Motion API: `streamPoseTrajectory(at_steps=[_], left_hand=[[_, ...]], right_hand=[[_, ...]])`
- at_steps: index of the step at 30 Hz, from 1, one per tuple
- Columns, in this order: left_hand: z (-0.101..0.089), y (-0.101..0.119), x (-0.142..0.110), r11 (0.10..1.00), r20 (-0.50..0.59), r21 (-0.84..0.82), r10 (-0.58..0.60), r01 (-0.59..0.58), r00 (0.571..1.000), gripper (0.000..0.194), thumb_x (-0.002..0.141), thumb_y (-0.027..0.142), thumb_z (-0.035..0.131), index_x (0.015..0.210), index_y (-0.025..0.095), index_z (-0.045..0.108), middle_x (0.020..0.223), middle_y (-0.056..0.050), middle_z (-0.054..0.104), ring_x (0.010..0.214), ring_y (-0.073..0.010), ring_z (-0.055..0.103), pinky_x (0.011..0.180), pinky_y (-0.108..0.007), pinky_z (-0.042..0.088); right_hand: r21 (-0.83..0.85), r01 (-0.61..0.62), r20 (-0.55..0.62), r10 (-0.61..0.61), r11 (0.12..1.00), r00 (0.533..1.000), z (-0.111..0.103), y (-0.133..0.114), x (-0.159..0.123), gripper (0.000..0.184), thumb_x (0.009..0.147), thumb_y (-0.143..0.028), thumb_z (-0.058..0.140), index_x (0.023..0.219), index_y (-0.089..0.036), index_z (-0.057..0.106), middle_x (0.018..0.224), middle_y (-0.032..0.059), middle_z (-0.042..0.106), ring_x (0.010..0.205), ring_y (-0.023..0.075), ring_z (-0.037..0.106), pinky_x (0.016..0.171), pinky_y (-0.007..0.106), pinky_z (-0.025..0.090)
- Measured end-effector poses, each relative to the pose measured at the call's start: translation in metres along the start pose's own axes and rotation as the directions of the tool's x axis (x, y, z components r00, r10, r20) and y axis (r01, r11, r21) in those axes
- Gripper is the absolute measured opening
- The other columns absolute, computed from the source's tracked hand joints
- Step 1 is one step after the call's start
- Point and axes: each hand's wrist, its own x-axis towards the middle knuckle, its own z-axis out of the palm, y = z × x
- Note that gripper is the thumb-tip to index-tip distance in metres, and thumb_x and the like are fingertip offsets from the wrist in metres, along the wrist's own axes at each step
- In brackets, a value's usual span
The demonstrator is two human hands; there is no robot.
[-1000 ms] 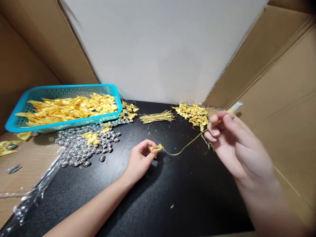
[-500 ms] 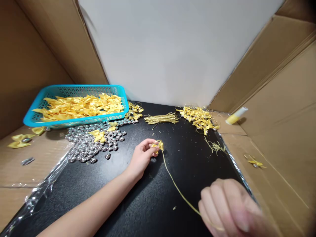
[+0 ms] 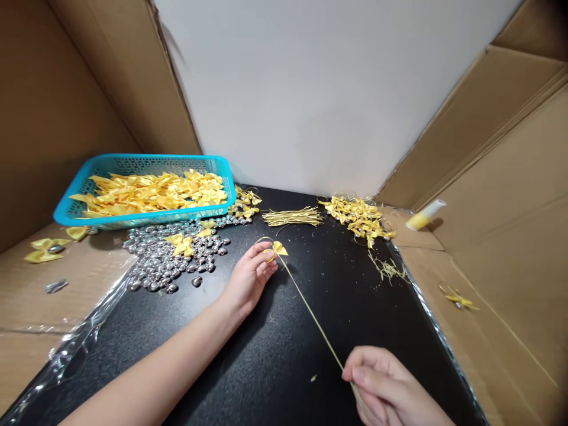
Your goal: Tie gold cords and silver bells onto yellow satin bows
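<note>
My left hand (image 3: 251, 273) pinches a yellow ribbon bow (image 3: 279, 248) above the middle of the black tabletop. A small loop of cord stands up at the bow, by the fingertips. From the bow a thin gold cord (image 3: 309, 309) runs straight and taut toward the lower right. My right hand (image 3: 382, 384) is closed on that cord, gripping it between thumb and fingers. Whether a bell is on this bow is hidden by my left fingers.
A blue basket (image 3: 62, 214) of yellow bows stands at the left, beside many silver bells (image 3: 164, 266). Cut gold cords (image 3: 293, 216) lie at the back. Finished bows with loops (image 3: 355, 216) and cord scraps (image 3: 389, 269) lie right, near a cord spool tube (image 3: 426, 215).
My right hand has moved slightly left and its grip has turned, thumb now showing. The cord has gone from slack and curved to taut. A loop now shows above my left fingers.
</note>
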Motion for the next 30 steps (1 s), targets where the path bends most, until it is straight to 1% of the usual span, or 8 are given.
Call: streamPoseTrajectory(at_steps=[6,10,14,16,19,22,26,30], left_hand=[[0.000,0.009,0.002,0.999,-0.007,-0.032,0.038,-0.039,0.999,0.023,0.065,0.008,0.070,0.083,0.018,0.061,0.067,0.003,0.063,0.055,-0.0054,0.057,0.058,-0.014,0.052],[0.002,0.004,-0.002,0.998,0.040,0.024,0.049,-0.050,0.998,0.024,0.061,0.009,0.074,0.081,0.017,0.063,0.071,0.001,0.064,0.060,-0.0075,0.059,0.057,-0.016,0.051],[0.003,-0.002,-0.007,0.991,0.098,0.103,0.076,-0.086,0.992,0.025,0.058,0.012,0.078,0.080,0.016,0.066,0.073,0.001,0.065,0.063,-0.0084,0.058,0.057,-0.017,0.048],[0.003,-0.004,-0.009,0.985,0.122,0.138,0.089,-0.106,0.988,0.025,0.058,0.014,0.079,0.080,0.016,0.067,0.073,0.001,0.066,0.062,-0.0083,0.056,0.056,-0.017,0.046],[0.003,-0.004,-0.013,0.961,0.164,0.225,0.124,-0.159,0.979,0.021,0.061,0.016,0.078,0.080,0.017,0.067,0.069,0.002,0.065,0.061,-0.0089,0.055,0.059,-0.019,0.045],[0.006,-0.003,-0.020,0.882,0.230,0.380,0.200,-0.277,0.952,0.016,0.066,0.020,0.076,0.078,0.018,0.066,0.068,0.002,0.065,0.061,-0.0107,0.056,0.060,-0.021,0.044],[0.008,-0.004,-0.030,0.724,0.333,0.515,0.324,-0.459,0.885,0.010,0.071,0.021,0.072,0.079,0.019,0.066,0.071,0.000,0.067,0.064,-0.0147,0.060,0.061,-0.024,0.046],[0.003,-0.007,-0.036,0.461,0.453,0.589,0.492,-0.664,0.744,0.014,0.075,0.013,0.065,0.085,0.022,0.068,0.076,-0.001,0.070,0.070,-0.0168,0.064,0.068,-0.025,0.048]], right_hand=[[-0.250,0.005,-0.181,-0.052,0.968,0.982,-0.019,-0.011,-0.007,0.044,0.073,-0.055,0.073,0.078,-0.012,0.067,0.039,-0.0079,0.040,0.036,0.0045,0.032,0.043,0.020,0.028],[-0.531,0.171,-0.243,-0.342,0.830,0.908,-0.018,-0.030,-0.006,0.035,0.080,-0.051,0.067,0.080,-0.016,0.071,0.062,0.0031,0.062,0.063,0.0158,0.058,0.067,0.029,0.047],[-0.774,0.326,-0.041,-0.557,0.543,0.830,-0.002,-0.049,-0.001,0.021,0.084,-0.041,0.064,0.078,-0.022,0.073,0.109,0.0086,0.066,0.105,0.0239,0.060,0.094,0.037,0.045],[-0.793,0.390,0.106,-0.524,0.469,0.845,0.008,-0.056,0.004,0.015,0.086,-0.032,0.063,0.081,-0.022,0.073,0.106,0.0077,0.067,0.102,0.0214,0.061,0.092,0.036,0.045],[-0.769,0.429,0.221,-0.434,0.474,0.874,0.024,-0.062,0.017,0.014,0.088,-0.022,0.060,0.081,-0.020,0.072,0.083,0.0047,0.070,0.080,0.0166,0.065,0.077,0.030,0.049],[-0.773,0.445,0.151,-0.550,0.453,0.822,0.040,-0.063,0.039,0.008,0.082,-0.017,0.064,0.082,-0.018,0.072,0.080,0.0034,0.071,0.076,0.0166,0.065,0.075,0.029,0.049],[-0.769,0.513,0.033,-0.778,0.381,0.627,0.062,-0.058,0.073,0.007,0.076,-0.016,0.069,0.082,-0.019,0.070,0.075,0.0027,0.068,0.072,0.0179,0.063,0.071,0.031,0.050],[-0.754,0.513,-0.023,-0.798,0.409,0.602,0.074,-0.052,0.090,0.002,0.078,-0.020,0.067,0.077,-0.018,0.067,0.075,0.0032,0.067,0.072,0.0179,0.063,0.070,0.030,0.049]])
